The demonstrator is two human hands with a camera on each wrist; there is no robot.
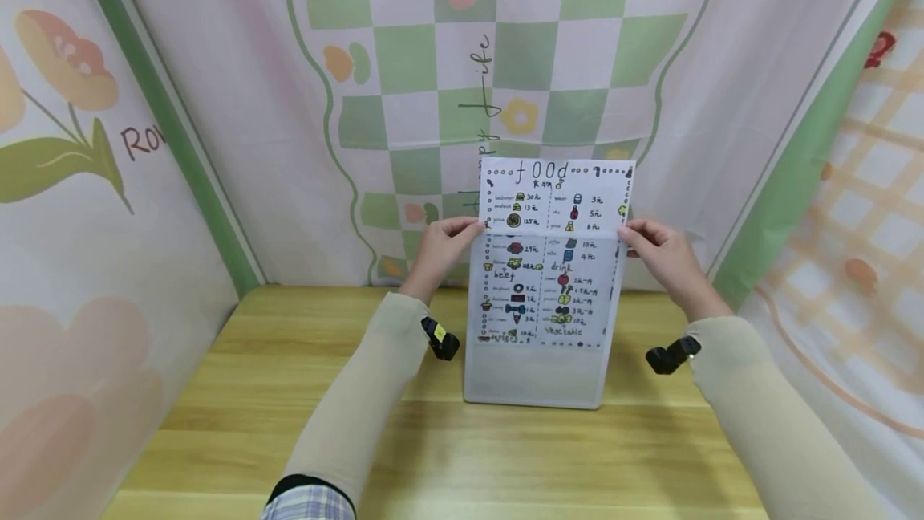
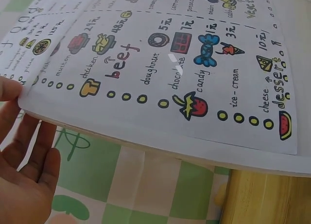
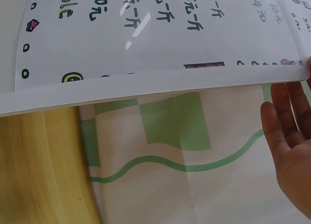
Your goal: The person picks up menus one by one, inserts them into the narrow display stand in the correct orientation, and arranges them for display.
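With my left hand (image 1: pixel 446 241) and right hand (image 1: pixel 653 245) pinching the plastic sleeve (image 1: pixel 537 375) edges, I slide the menu sheet (image 1: pixel 554 191) straight, keeping corners aligned.

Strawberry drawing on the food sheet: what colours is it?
The strawberry is red with a green leafy top and black outline, clearest in the left wrist view.

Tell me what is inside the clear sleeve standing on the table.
The clear sleeve holds a hand-drawn food sheet, its top sticking out above the opening. The left hand and right hand pinch the edges. The sheet's back is hidden.
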